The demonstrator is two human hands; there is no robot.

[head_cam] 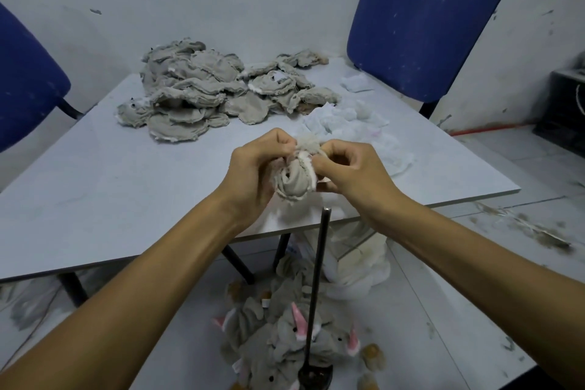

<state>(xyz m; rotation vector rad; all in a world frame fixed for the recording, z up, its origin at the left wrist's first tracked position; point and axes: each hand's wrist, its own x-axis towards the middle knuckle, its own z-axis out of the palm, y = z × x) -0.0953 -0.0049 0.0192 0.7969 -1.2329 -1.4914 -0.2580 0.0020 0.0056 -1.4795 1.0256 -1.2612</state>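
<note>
Grey plush skin (294, 184) — pinched at its opening by your left hand (253, 174) and right hand (351, 168), the upright rod (317, 279) just below them — likely for turning.

A pale grey tabletop (110, 184) carried a loose heap of grey fabric pieces (196, 89) toward its far side. Crumpled white pieces (357, 123) were spread just beside the heap along the right edge, and a small white scrap (354, 83) lay near the far corner. On the floor (443, 294) below the near edge, a pile of grey plush toys (278, 339) with pink ears lay around an upright dark metal rod (318, 279) on a round base.
</note>
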